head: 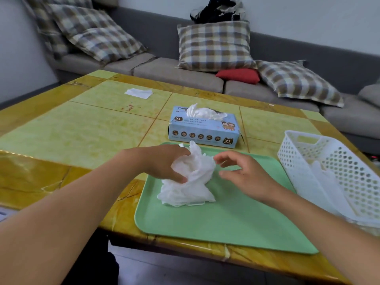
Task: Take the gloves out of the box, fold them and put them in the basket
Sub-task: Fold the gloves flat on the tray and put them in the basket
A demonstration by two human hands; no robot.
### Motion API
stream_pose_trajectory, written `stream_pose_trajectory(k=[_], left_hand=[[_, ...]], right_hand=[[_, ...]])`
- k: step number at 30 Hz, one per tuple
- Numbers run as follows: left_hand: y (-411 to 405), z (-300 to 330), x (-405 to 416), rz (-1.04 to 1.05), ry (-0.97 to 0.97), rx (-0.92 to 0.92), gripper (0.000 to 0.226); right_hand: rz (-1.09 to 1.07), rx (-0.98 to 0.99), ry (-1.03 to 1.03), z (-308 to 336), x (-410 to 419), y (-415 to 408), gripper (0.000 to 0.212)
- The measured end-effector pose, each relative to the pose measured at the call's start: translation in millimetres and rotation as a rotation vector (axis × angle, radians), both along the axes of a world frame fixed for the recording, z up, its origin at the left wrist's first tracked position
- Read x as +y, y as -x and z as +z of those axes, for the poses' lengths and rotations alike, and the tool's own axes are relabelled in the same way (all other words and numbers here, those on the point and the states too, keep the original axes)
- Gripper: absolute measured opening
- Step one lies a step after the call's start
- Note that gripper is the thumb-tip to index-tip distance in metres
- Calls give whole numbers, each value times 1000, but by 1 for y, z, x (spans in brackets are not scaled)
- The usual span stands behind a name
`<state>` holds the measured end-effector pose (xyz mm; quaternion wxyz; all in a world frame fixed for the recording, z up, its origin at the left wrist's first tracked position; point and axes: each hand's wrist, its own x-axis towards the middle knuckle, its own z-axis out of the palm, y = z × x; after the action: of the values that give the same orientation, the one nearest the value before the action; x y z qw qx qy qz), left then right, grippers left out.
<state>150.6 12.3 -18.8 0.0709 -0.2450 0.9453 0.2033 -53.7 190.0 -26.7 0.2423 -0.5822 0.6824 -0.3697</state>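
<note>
Left hand (164, 163) grips the crumpled glove (191, 177), right hand (244, 173) hovers loose and empty — I'd flatten it on the tray (226, 223) before folding.

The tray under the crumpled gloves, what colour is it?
The tray is plain light green, seen in the head view.

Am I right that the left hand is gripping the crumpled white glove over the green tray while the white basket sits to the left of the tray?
Not quite: the white basket sits to the right of the green tray, not the left, as the head view shows. The rest holds: the left hand grips the crumpled white glove over the tray.
</note>
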Motion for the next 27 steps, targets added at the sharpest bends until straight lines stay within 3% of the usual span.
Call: stream_pose_trajectory(k=[3,6,8,12,14,16,18,20,22,24,27], left_hand=[[10,-14,2,13,67,25,93],[18,-21,8,53,169,41,99],[18,-23,9,92,195,63,99],[14,-26,1,167,252,63,79],[15,-27,-4,168,248,73,71],[16,-21,-6,200,165,80,70],[19,-3,0,233,112,86,76],[17,26,12,285,58,173,83],[18,54,40,338,-204,421,82],[33,74,79,217,-523,550,78],[68,72,117,135,-676,623,58]], right_hand=[[-25,12,17,-5,6,-27,41],[119,413,1,-21,-3,-46,27],[203,570,-9,-19,-3,-42,18],[402,582,-151,4,27,-9,14],[400,369,-261,14,50,7,17],[272,-147,-268,24,68,19,15],[93,-669,-186,37,78,30,29],[29,-971,-116,51,76,35,29],[18,-1114,-93,65,70,35,32],[-2,-1194,-103,71,61,35,38],[63,-1205,-189,69,55,34,68]])
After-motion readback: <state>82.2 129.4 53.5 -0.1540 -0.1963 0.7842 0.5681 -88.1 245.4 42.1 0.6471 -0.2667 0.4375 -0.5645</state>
